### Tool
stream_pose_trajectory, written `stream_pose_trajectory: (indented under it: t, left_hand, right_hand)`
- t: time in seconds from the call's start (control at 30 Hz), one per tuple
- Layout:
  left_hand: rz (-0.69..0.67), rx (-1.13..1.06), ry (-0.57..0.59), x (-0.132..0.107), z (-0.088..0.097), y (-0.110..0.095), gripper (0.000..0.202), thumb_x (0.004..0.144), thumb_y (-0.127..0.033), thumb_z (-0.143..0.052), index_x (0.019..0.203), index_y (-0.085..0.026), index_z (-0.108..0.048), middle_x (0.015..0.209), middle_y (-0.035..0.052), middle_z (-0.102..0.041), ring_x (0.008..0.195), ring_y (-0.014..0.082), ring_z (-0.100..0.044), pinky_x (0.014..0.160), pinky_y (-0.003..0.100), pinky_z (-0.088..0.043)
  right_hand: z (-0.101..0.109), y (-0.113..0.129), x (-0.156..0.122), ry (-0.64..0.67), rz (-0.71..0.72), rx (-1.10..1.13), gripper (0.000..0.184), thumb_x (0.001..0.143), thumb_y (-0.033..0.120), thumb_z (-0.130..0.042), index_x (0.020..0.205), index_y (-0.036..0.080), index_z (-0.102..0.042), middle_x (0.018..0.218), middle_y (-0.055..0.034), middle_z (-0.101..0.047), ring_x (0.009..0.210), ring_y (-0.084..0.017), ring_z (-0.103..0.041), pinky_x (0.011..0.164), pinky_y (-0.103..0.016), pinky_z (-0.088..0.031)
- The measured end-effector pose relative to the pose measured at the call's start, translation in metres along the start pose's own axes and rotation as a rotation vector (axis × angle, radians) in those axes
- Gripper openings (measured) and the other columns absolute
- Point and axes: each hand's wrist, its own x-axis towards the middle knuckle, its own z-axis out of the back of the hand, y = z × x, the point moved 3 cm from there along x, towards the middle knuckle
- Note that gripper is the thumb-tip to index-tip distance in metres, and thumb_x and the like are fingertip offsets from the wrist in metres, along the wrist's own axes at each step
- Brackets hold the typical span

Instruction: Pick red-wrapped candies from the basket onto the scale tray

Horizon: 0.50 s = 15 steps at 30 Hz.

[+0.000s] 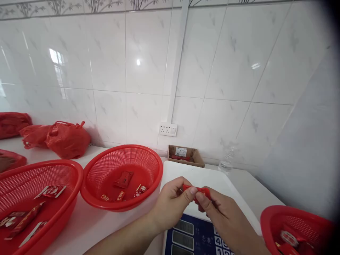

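My left hand (pixel 174 202) and my right hand (pixel 223 209) meet above a digital scale, thumbs almost touching. Both are closed on a small red plastic piece (pixel 204 191), pinched between thumbs and fingers. Fingers cover much of it, so whether it is a wrapper or a bunched bag cannot be made out. Below the hands lie the scale's white weighing plate (pixel 204 171) and its blue keypad panel (pixel 203 233) with grey displays. My right wrist partly covers the keys.
Left of the scale stand two red sieve baskets (pixel 122 148) (pixel 77 170) holding several wrapped packets. Another red basket (pixel 268 216) is at lower right. Behind the scale are a cardboard box (pixel 198 157) and a clear plastic bottle (pixel 225 164). Red bags (pixel 69 140) line the tiled wall.
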Motion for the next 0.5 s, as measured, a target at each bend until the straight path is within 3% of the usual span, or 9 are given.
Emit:
stream_pose_trajectory:
  t: [0.27, 0.37, 0.5]
  left_hand:
    - [0.027, -0.011, 0.014, -0.0003, -0.0004, 0.0006, 0.042, 0.081, -0.057, -0.055, 0.075, -0.016, -0.05, 0.067, -0.0017, -0.048, 0.063, 0.0098, -0.044, 0.06, 0.024, -0.038]
    - [0.005, -0.015, 0.017, -0.0005, 0.0003, -0.0014, 0.041, 0.084, -0.055, -0.053, 0.08, -0.014, -0.054, 0.07, -0.0004, -0.049, 0.063, 0.0101, -0.045, 0.06, 0.024, -0.039]
    - [-0.006, 0.008, 0.029, -0.0009, 0.0022, -0.004, 0.04, 0.083, -0.053, -0.054, 0.083, -0.014, -0.059, 0.073, 0.0015, -0.052, 0.064, 0.0105, -0.046, 0.06, 0.024, -0.039]
  right_hand:
    - [-0.0049, 0.0072, -0.0015, -0.145, 0.076, -0.041, 0.044, 0.089, 0.053, -0.043, 0.06, 0.024, -0.058, 0.054, 0.0025, -0.055, 0.054, -0.016, -0.051, 0.054, -0.026, -0.04]
    - [-0.003, 0.0036, -0.0011, -0.19, 0.041, -0.04, 0.045, 0.088, 0.055, -0.043, 0.059, 0.024, -0.058, 0.054, 0.0016, -0.056, 0.053, -0.016, -0.052, 0.052, -0.026, -0.04]
    - [-0.0014, -0.0005, 0.0004, -0.133, -0.013, 0.019, 0.045, 0.084, 0.06, -0.047, 0.062, 0.023, -0.059, 0.055, 0.002, -0.056, 0.053, -0.015, -0.05, 0.049, -0.025, -0.038]
